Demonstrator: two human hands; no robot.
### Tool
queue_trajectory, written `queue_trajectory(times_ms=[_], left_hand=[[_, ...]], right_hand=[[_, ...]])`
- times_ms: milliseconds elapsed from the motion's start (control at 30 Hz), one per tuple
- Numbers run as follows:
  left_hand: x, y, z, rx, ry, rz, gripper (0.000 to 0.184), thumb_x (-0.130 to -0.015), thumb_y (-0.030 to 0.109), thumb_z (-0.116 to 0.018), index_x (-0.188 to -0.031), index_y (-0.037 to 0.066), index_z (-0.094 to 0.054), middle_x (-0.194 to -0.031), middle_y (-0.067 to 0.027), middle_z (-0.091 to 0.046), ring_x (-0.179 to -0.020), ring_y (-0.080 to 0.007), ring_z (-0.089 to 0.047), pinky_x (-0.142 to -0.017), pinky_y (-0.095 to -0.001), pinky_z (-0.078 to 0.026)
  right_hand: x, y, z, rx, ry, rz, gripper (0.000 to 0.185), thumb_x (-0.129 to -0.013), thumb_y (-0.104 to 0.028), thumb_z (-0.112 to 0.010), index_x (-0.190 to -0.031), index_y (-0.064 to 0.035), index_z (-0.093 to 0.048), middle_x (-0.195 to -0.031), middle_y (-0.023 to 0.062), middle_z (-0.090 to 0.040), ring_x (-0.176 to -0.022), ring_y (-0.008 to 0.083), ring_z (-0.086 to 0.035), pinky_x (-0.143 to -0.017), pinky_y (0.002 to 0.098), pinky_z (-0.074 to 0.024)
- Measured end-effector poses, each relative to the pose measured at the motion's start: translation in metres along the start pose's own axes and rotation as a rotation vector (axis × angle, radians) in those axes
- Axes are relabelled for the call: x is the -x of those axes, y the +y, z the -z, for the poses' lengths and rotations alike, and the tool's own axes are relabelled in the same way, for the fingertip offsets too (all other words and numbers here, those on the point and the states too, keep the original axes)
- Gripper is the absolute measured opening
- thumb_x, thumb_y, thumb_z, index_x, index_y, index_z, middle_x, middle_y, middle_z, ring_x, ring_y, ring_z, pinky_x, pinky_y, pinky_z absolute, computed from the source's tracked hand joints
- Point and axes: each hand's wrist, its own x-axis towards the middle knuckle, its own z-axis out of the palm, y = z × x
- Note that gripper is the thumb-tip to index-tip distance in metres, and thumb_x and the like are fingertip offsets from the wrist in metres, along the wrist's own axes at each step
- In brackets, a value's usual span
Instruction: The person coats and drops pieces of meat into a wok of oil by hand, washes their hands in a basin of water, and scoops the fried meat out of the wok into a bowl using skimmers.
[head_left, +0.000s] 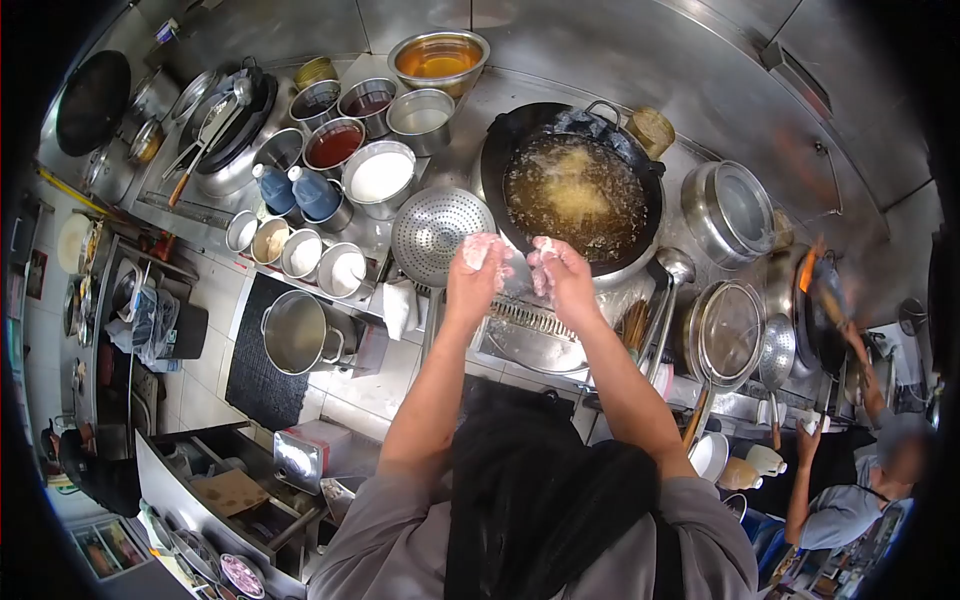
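Both my hands are raised at the near edge of a black wok (493, 150) of bubbling oil. Pale golden food (578, 185) is frying in the oil. My left hand (483, 262), coated in white flour or batter, is in front of the perforated strainer (430, 232); its fingers are curled. Across a small gap, my right hand (562, 278) is also coated white, fingers bent inward. Whitish lumps show at the fingers of both hands, but I cannot tell whether they are food pieces or coating.
Metal pots of sauce and white powder (381, 177) stand left of the wok, with a bowl of amber liquid (438, 62) behind. A ladle (676, 265) and mesh strainers (731, 330) are at the right. Another person (850, 490) works at the far right, near an orange flame.
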Motion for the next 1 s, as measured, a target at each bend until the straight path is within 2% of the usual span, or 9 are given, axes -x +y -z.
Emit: queue_trajectory(times_ms=[167,333,433,467,500,600,700,867,1000], left_hand=[[0.003,-0.001,0.015,0.078,0.026,0.065,0.016,-0.101,0.021,-0.063,-0.11,0.009,-0.058,-0.094,-0.0046,-0.067,-0.072,-0.0092,-0.062,-0.051,-0.0199,-0.04],[0.008,-0.002,0.022,0.169,0.013,0.101,0.033,-0.105,0.042,-0.052,-0.115,0.011,-0.056,-0.095,-0.0055,-0.066,-0.071,-0.0115,-0.061,-0.048,-0.0192,-0.037],[0.005,-0.005,0.03,0.315,-0.022,0.155,0.042,-0.105,0.051,-0.045,-0.114,0.012,-0.057,-0.095,-0.0059,-0.066,-0.071,-0.013,-0.061,-0.047,-0.0199,-0.034],[0.006,-0.007,0.031,0.343,-0.017,0.167,0.045,-0.105,0.054,-0.041,-0.114,0.012,-0.057,-0.094,-0.0063,-0.066,-0.073,-0.0137,-0.061,-0.046,-0.0212,-0.034],[0.007,-0.004,0.031,0.356,-0.002,0.195,0.044,-0.105,0.053,-0.042,-0.114,0.012,-0.057,-0.094,-0.0059,-0.065,-0.073,-0.0135,-0.061,-0.046,-0.0214,-0.034],[0.012,0.005,0.031,0.365,0.007,0.255,0.04,-0.105,0.048,-0.043,-0.113,0.011,-0.057,-0.092,-0.0046,-0.063,-0.073,-0.0127,-0.06,-0.047,-0.0215,-0.034],[0.015,0.001,0.035,0.283,-0.021,0.263,0.035,-0.106,0.042,-0.045,-0.113,0.01,-0.058,-0.091,-0.0032,-0.06,-0.072,-0.0116,-0.058,-0.048,-0.0211,-0.035],[0.021,-0.001,0.024,0.161,0.04,0.298,0.029,-0.104,0.032,-0.054,-0.116,0.006,-0.058,-0.089,-0.0016,-0.059,-0.07,-0.009,-0.056,-0.049,-0.0212,-0.037],[0.025,-0.007,0.023,0.1,-0.026,0.251,0.026,-0.104,0.029,-0.058,-0.115,0.006,-0.059,-0.087,-0.0005,-0.059,-0.07,-0.0078,-0.055,-0.052,-0.0209,-0.04]], right_hand=[[-0.014,-0.029,0.038,-0.571,0.012,-0.16,0.015,-0.096,-0.022,-0.06,-0.086,-0.0116,-0.058,-0.077,0.0003,-0.058,-0.064,0.0088,-0.049,-0.053,0.0264,-0.0373],[-0.027,-0.053,0.049,0.084,0.392,-0.048,0.059,-0.099,-0.054,-0.057,-0.059,-0.0147,-0.04,-0.051,-0.004,-0.038,-0.049,0.0101,-0.039,-0.05,0.0283,-0.0311],[-0.059,-0.044,0.086,0.735,0.498,0.221,0.061,-0.101,-0.054,-0.054,-0.06,-0.0096,-0.047,-0.053,-0.0019,-0.043,-0.05,0.0123,-0.036,-0.051,0.0318,-0.0306],[-0.068,-0.047,0.101,0.847,0.439,0.164,0.065,-0.102,-0.056,-0.048,-0.075,0.0027,-0.058,-0.059,0.0169,-0.049,-0.058,0.0212,-0.052,-0.06,0.0401,-0.0414],[-0.081,-0.046,0.115,0.947,0.423,0.209,0.057,-0.102,-0.05,-0.049,-0.085,0.0025,-0.063,-0.069,0.0164,-0.054,-0.07,0.0184,-0.055,-0.067,0.0386,-0.044],[-0.113,-0.026,0.171,0.622,0.19,-0.072,0.028,-0.094,-0.023,-0.055,-0.097,0.0014,-0.068,-0.095,0.0244,-0.065,-0.087,0.0374,-0.065,-0.081,0.0443,-0.0489],[-0.115,-0.028,0.178,1.334,0.162,0.387,0.023,-0.088,-0.013,-0.06,-0.102,0.0022,-0.07,-0.1,0.0296,-0.065,-0.096,0.0451,-0.064,-0.09,0.0467,-0.0512],[-0.172,-0.04,0.179,1.605,0.193,-0.014,0.025,-0.088,-0.017,-0.064,-0.104,-0.0006,-0.072,-0.107,0.0306,-0.068,-0.097,0.0481,-0.067,-0.089,0.0513,-0.0545],[-0.183,-0.043,0.159,1.396,0.508,0.254,0.026,-0.085,-0.019,-0.069,-0.102,0.0006,-0.071,-0.108,0.0256,-0.069,-0.103,0.0444,-0.065,-0.091,0.0474,-0.0528]])
